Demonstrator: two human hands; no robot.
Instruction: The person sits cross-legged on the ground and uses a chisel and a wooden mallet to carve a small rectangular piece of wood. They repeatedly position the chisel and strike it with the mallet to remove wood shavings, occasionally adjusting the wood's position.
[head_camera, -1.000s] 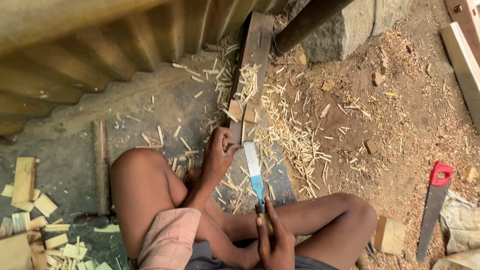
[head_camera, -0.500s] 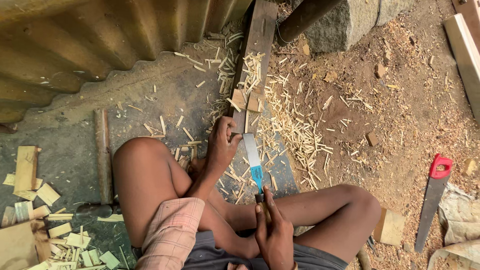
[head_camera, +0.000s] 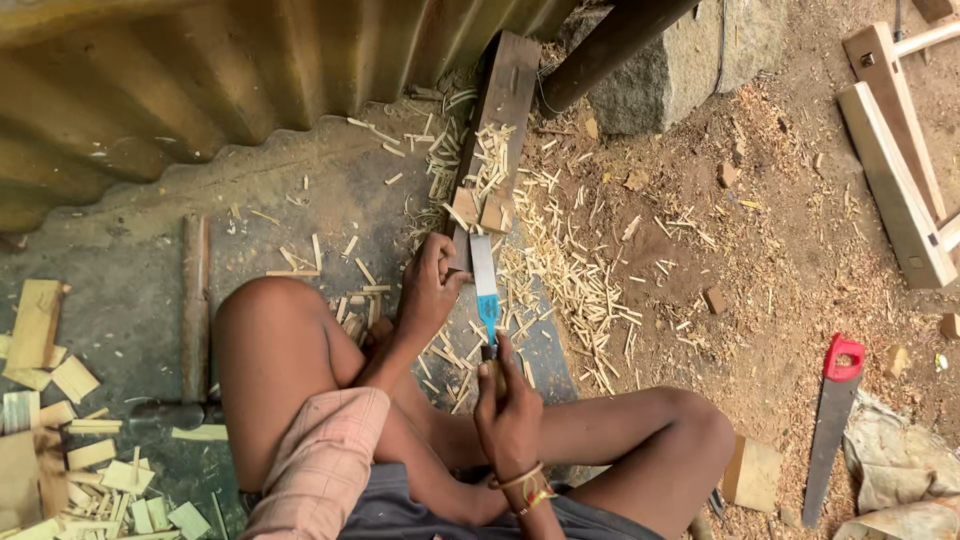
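I sit on the ground with my knees spread. My right hand (head_camera: 510, 405) grips the wooden handle of a broad knife (head_camera: 485, 280) with a pale blade and a blue band near the handle. The blade points away from me along a dark wooden plank (head_camera: 500, 100). My left hand (head_camera: 428, 285) rests at the plank's near end, fingers curled beside the blade, seemingly steadying a small piece of wood that I cannot make out. Small wood blocks (head_camera: 480, 210) lie on the plank just beyond the blade tip.
Thin wood splinters (head_camera: 570, 270) litter the ground around the plank. A hammer (head_camera: 193, 320) lies left of my knee, cut wood pieces (head_camera: 60, 400) at far left. A red-handled handsaw (head_camera: 832, 420) and pale timber (head_camera: 895, 170) lie right; corrugated sheet (head_camera: 200, 80) and a stone (head_camera: 700, 50) behind.
Both hands and the knife keep the same place on the plank. The view has shifted slightly; nothing else has visibly moved.
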